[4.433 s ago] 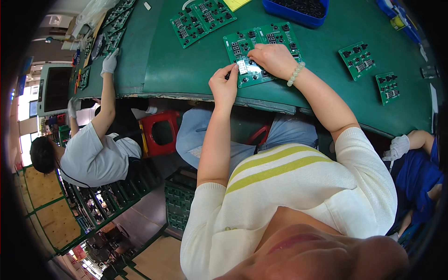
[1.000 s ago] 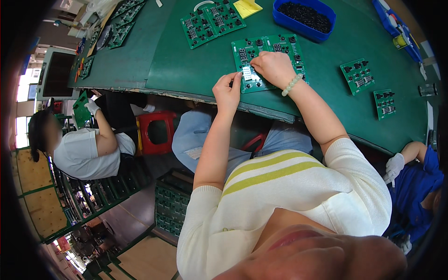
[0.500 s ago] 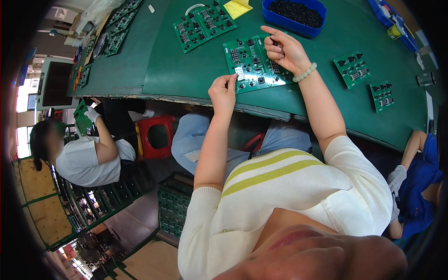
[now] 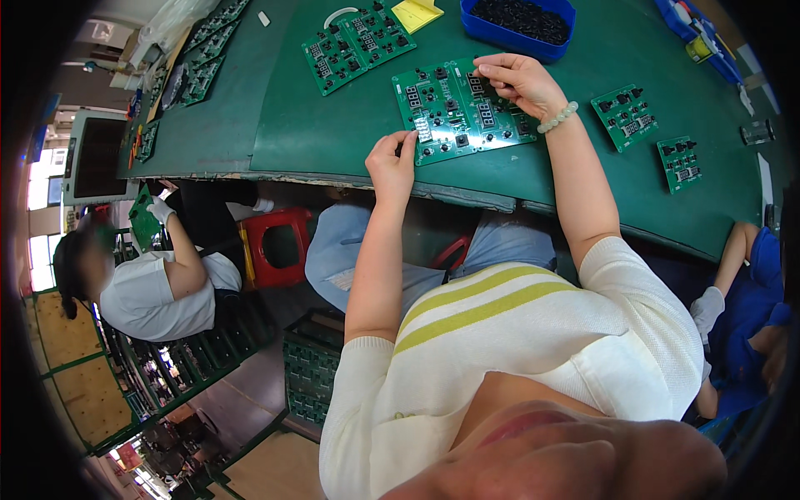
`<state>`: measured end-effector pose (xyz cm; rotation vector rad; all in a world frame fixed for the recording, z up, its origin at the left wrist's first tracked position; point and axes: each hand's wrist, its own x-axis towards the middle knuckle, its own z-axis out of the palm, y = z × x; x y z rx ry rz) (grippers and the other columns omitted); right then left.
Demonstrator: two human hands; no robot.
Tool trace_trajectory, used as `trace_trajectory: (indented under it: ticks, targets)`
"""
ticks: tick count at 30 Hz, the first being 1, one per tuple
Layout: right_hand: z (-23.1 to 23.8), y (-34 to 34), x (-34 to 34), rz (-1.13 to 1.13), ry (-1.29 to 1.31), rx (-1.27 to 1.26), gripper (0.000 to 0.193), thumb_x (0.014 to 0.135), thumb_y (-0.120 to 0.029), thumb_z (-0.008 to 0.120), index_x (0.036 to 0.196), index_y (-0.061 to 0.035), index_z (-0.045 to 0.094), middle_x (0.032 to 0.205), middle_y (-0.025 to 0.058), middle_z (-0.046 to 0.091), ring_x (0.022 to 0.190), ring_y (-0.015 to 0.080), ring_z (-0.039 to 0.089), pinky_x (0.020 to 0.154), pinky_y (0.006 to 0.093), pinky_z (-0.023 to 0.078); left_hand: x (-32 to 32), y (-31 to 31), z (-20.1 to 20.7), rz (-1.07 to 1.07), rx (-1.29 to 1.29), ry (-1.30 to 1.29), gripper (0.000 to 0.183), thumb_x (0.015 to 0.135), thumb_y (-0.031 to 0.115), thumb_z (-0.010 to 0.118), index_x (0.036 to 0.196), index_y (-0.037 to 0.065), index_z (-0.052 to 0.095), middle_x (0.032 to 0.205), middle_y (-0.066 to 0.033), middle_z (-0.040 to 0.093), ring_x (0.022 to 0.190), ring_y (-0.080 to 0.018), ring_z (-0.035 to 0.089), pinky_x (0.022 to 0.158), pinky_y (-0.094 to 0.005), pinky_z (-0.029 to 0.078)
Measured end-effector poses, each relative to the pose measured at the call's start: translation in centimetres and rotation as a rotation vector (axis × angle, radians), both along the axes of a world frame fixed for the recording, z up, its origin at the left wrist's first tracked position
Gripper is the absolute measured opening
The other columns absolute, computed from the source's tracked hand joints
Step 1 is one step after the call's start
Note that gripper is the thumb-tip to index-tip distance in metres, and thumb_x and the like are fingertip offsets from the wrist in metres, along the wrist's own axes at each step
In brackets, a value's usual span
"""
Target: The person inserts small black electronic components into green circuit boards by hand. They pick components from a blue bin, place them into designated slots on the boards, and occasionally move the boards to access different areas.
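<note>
A green circuit board (image 4: 463, 118) with white digit displays and small black parts lies on the green table in front of me. My left hand (image 4: 392, 167) grips its left edge between thumb and fingers. Over the upper right part of the board, my right hand (image 4: 523, 83) is closed in a pinch beside a digit display; whatever the fingertips hold is too small to make out. Beyond the board stands a blue bin (image 4: 521, 29) of small black parts. Another green board (image 4: 358, 46) lies to its left.
Two smaller boards (image 4: 625, 117) (image 4: 681, 165) lie at the right, near a blue tray (image 4: 704, 42). A yellow paper pad (image 4: 416, 14) sits at the back. More boards (image 4: 204, 75) are at the far left. Gloved co-workers sit at left (image 4: 162, 287) and right (image 4: 746, 325).
My right hand has turned from an extended pointing finger to a pinch over the board's upper right. The whole scene has shifted slightly left; my left hand keeps the board's edge.
</note>
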<state>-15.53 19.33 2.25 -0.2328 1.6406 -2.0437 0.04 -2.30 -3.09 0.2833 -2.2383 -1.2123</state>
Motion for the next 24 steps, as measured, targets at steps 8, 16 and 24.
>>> trace_trajectory:
  ticks: [8, 16, 24]
  targets:
    - [-0.5, -1.2, 1.7, 0.037, 0.733, 0.647, 0.017, 0.072, -0.019, 0.079, 0.082, -0.0054, 0.074, 0.065, 0.0029, 0.061, 0.059, 0.012, 0.054, 0.056, 0.0286, 0.043, 0.3, 0.4, -0.2, 0.012, -0.243, 0.013, 0.01, 0.085, 0.008, 0.07, 0.087, -0.002, 0.069, 0.072, -0.0121, 0.062, 0.061, -0.0204, 0.059, 0.058, -0.0323, 0.046]
    - [-0.4, -2.2, 2.7, 0.062, 0.844, 0.96, 0.013, 0.077, -0.023, 0.071, 0.08, -0.0105, 0.075, 0.08, 0.0089, 0.071, 0.079, 0.0271, 0.067, 0.074, 0.0397, 0.053, 0.4, 0.6, -0.1, 0.016, -0.204, 0.1, 0.009, 0.087, 0.007, 0.067, 0.091, -0.001, 0.068, 0.078, -0.0131, 0.064, 0.067, -0.024, 0.062, 0.062, -0.0337, 0.049]
    - [-0.5, -2.3, 3.4, 0.038, 0.907, 1.055, 0.013, 0.078, -0.019, 0.066, 0.078, -0.0087, 0.074, 0.08, 0.0108, 0.07, 0.079, 0.0292, 0.067, 0.072, 0.0415, 0.054, 0.5, 0.7, 0.0, -0.021, -0.214, 0.065, 0.007, 0.088, 0.007, 0.065, 0.092, 0.002, 0.067, 0.076, -0.0136, 0.061, 0.065, -0.0289, 0.06, 0.06, -0.0373, 0.048]
